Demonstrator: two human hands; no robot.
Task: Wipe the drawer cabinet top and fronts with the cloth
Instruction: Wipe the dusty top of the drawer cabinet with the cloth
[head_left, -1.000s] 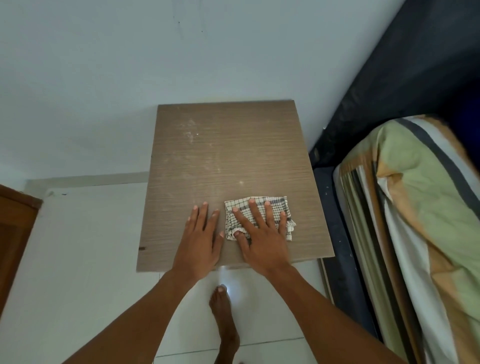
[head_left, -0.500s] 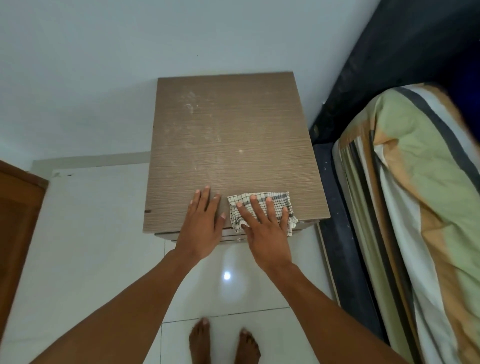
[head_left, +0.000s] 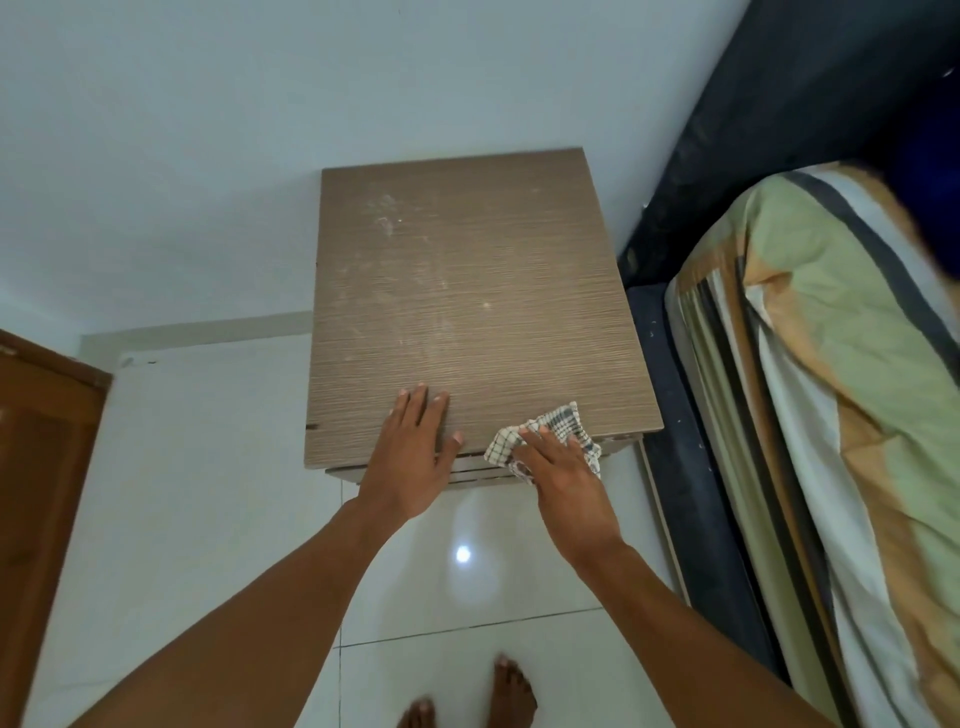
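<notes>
The drawer cabinet (head_left: 467, 291) has a brown wood-grain top with pale dusty smears toward the back. A checked cloth (head_left: 558, 423) hangs bunched over its front right edge, partly on the top and partly down the front. My right hand (head_left: 563, 467) presses on the cloth with the palm over the front edge. My left hand (head_left: 410, 452) lies flat on the top's front edge, fingers spread, holding nothing. A thin strip of the drawer fronts shows below the top's edge.
A bed with a striped green and orange cover (head_left: 831, 389) stands close on the right, on a dark blue base (head_left: 675, 415). A white wall is behind the cabinet. A brown wooden door (head_left: 36, 493) is at the left. My bare feet (head_left: 488, 701) stand on white tiles.
The cloth has slid toward me from the top to over the front edge, and it is more bunched. Both hands moved back to the edge, and I have stepped back from the cabinet.
</notes>
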